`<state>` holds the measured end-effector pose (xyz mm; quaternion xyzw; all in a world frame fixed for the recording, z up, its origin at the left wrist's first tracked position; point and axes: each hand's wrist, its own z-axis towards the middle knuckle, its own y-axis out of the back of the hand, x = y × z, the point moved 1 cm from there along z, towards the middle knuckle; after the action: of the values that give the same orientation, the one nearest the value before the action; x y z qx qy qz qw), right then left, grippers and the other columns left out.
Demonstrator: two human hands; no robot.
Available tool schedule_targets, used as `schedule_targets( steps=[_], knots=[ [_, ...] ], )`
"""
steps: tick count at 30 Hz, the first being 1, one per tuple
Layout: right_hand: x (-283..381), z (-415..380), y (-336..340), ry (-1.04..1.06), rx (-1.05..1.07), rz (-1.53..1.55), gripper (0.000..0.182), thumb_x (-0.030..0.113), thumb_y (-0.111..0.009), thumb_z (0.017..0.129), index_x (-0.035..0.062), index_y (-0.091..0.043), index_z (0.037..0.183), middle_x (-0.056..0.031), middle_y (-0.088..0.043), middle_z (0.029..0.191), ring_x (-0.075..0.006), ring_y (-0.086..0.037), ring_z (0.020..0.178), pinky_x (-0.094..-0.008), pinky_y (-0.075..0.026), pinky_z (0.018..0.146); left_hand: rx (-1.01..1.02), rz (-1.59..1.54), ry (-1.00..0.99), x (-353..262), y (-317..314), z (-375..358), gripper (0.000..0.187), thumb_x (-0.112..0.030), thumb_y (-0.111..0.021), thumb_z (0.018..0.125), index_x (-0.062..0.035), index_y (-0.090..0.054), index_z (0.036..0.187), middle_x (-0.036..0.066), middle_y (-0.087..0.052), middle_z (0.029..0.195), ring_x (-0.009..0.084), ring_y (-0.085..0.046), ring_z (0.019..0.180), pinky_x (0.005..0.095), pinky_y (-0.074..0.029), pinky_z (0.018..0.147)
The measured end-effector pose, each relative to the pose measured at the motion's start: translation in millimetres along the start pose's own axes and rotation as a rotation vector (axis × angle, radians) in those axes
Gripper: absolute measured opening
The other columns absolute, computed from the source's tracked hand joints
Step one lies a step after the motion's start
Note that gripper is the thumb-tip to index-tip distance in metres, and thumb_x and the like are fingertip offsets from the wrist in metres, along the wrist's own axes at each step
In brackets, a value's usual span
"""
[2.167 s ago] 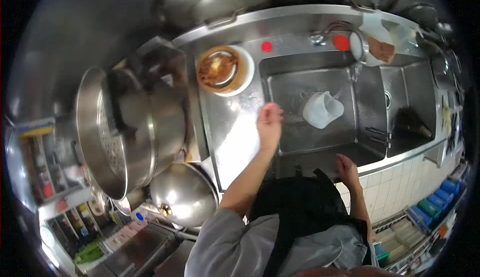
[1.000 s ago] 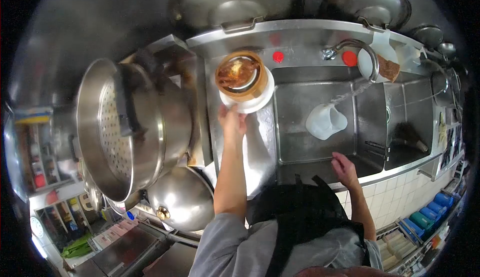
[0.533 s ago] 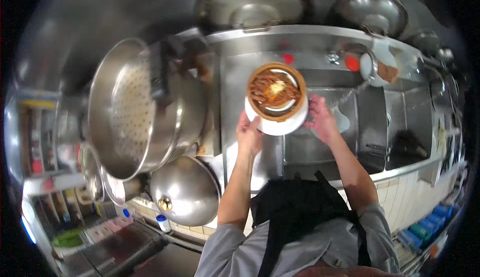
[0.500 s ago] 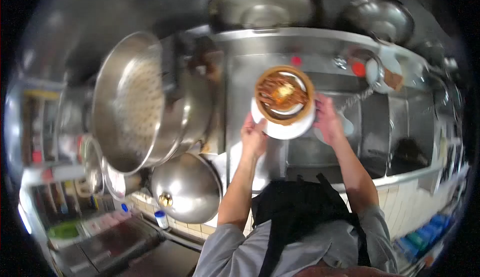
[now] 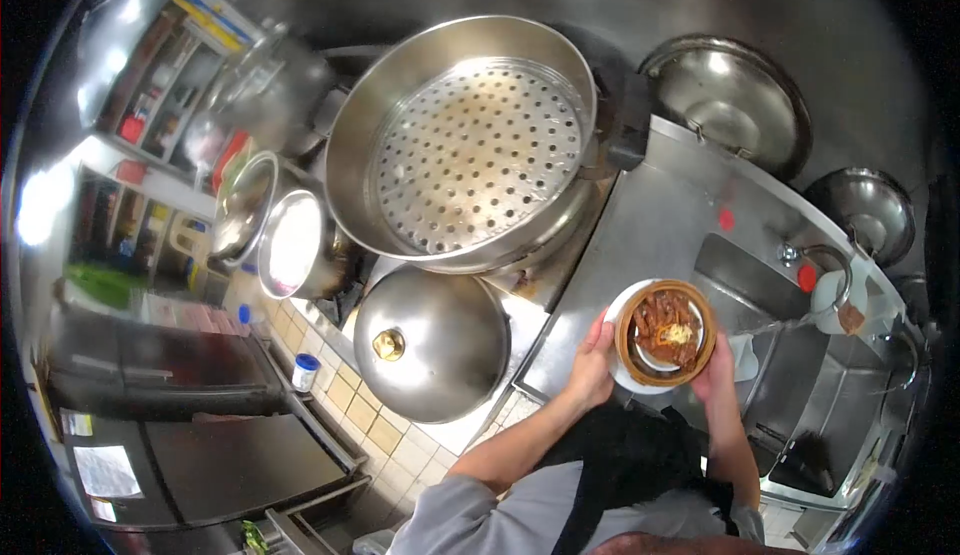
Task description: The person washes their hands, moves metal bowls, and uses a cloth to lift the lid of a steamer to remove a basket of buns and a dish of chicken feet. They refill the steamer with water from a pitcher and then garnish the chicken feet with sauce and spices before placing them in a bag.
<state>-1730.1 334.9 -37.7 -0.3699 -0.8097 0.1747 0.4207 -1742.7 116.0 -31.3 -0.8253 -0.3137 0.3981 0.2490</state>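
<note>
The person's left hand (image 5: 592, 367) grasps one side of a round white plate (image 5: 624, 371) before the black cloth apron (image 5: 625, 455); the right hand (image 5: 715, 373) supports the opposite side, its fingertips partly hidden. On the plate sits a round brown bamboo basket (image 5: 621, 337), containing a white dish (image 5: 652, 361) of glossy brown strips (image 5: 655, 315) under pale yellow topping (image 5: 680, 335). Beyond, a translucent white plastic container (image 5: 743, 357) lies partly hidden in a grey steel sink (image 5: 782, 367). A large round steel pot (image 5: 352, 150) holds a perforated metal plate (image 5: 480, 155).

From afar, I hold a bamboo steamer (image 5: 624, 337) of brown food (image 5: 662, 323) on a white plate (image 5: 632, 382) between left grip (image 5: 592, 367) and right grip (image 5: 714, 369), perforated pan (image 5: 480, 155) and domed lid (image 5: 435, 355) to the steamer's left.
</note>
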Motion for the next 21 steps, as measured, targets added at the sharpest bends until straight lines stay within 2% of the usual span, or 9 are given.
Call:
schedule_targets(
  steps=[4, 8, 11, 13, 14, 15, 16, 17, 21],
  knots=[
    [-26, -1, 8, -0.029, 0.157, 0.04, 0.045, 0.032, -0.038, 0.106, 0.0091, -0.044, 0.144, -0.0089, -0.056, 0.138, -0.0238, -0.055, 0.126, -0.0431, -0.047, 0.106, -0.015, -0.028, 0.008, -10, 16, 1, 0.044, -0.027, -0.045, 0.108, -0.0145, -0.041, 0.15, 0.004, -0.06, 0.128, 0.0168, -0.055, 0.119, 0.037, -0.045, 0.104],
    [-30, -20, -19, 0.183, 0.197, -0.099, 0.048, 0.032, -0.037, 0.103, 0.0093, -0.044, 0.145, -0.0122, -0.052, 0.144, -0.0267, -0.052, 0.13, -0.0481, -0.045, 0.108, -0.01, -0.002, 0.04, -20, 28, 11, 0.042, -0.027, -0.046, 0.107, -0.0089, -0.047, 0.146, 0.005, -0.06, 0.134, 0.0147, -0.054, 0.122, 0.0306, -0.043, 0.104],
    [-34, -31, -21, 0.016, 0.167, 0.122, 0.048, 0.032, -0.038, 0.104, 0.0088, -0.044, 0.145, -0.0122, -0.051, 0.144, -0.0278, -0.052, 0.13, -0.0482, -0.044, 0.108, 0.071, 0.032, 0.08, -30, 23, 9, 0.043, -0.028, -0.045, 0.108, -0.0081, -0.046, 0.146, 0.005, -0.058, 0.136, 0.0152, -0.053, 0.124, 0.0317, -0.042, 0.105],
    [-35, -30, -22, 0.041, 0.195, 0.185, 0.049, 0.034, -0.039, 0.104, 0.0076, -0.044, 0.145, -0.0125, -0.052, 0.143, -0.0288, -0.053, 0.129, -0.0485, -0.044, 0.108, 0.127, 0.04, 0.121, -34, 9, 9, 0.044, -0.029, -0.043, 0.108, -0.0088, -0.044, 0.147, 0.005, -0.055, 0.139, 0.0157, -0.051, 0.126, 0.0326, -0.041, 0.107],
    [-35, -33, -23, 0.057, 0.237, 0.249, 0.051, 0.036, -0.039, 0.104, 0.0064, -0.044, 0.144, -0.0128, -0.052, 0.143, -0.0298, -0.053, 0.129, -0.0489, -0.044, 0.108, 0.133, 0.107, 0.15, -46, -6, 2, 0.044, -0.028, -0.042, 0.108, -0.0093, -0.042, 0.149, 0.005, -0.053, 0.142, 0.0161, -0.05, 0.128, 0.033, -0.04, 0.107],
    [-33, -39, -24, 0.258, 0.238, 0.015, 0.05, 0.038, -0.038, 0.105, 0.0048, -0.046, 0.141, -0.0128, -0.055, 0.139, -0.0287, -0.054, 0.127, -0.0478, -0.046, 0.107, 0.165, 0.122, 0.142, -50, -12, 3, 0.043, -0.028, -0.041, 0.108, -0.0104, -0.043, 0.148, 0.005, -0.055, 0.139, 0.0166, -0.052, 0.125, 0.0344, -0.042, 0.106],
    [-35, -41, -15, 0.265, 0.216, 0.026, 0.05, 0.038, -0.038, 0.105, 0.0048, -0.046, 0.141, -0.0128, -0.055, 0.139, -0.0287, -0.054, 0.127, -0.0478, -0.046, 0.107, 0.192, 0.137, 0.137, -51, -16, 1, 0.042, -0.028, -0.041, 0.109, -0.0115, -0.045, 0.147, 0.005, -0.058, 0.136, 0.0172, -0.055, 0.122, 0.0358, -0.044, 0.105],
    [-39, -38, -2, 0.25, 0.226, 0.093, 0.05, 0.038, -0.037, 0.105, 0.0044, -0.047, 0.141, -0.0132, -0.055, 0.138, -0.0291, -0.054, 0.127, -0.0479, -0.046, 0.107, 0.274, 0.152, 0.155, -51, -16, 4, 0.043, -0.027, -0.044, 0.108, -0.0089, -0.045, 0.147, 0.006, -0.055, 0.139, 0.0155, -0.049, 0.128, 0.0327, -0.04, 0.108],
    [-33, -52, 12, 0.268, 0.173, 0.226, 0.051, 0.039, -0.035, 0.104, 0.0043, -0.048, 0.14, -0.0138, -0.055, 0.138, -0.0305, -0.055, 0.126, -0.0487, -0.047, 0.106, 0.264, 0.439, 0.168, -58, -37, -14, 0.049, -0.031, -0.045, 0.108, -0.007, -0.041, 0.15, 0.009, -0.056, 0.14, 0.0165, -0.051, 0.126, 0.0314, -0.039, 0.108]
  ],
)
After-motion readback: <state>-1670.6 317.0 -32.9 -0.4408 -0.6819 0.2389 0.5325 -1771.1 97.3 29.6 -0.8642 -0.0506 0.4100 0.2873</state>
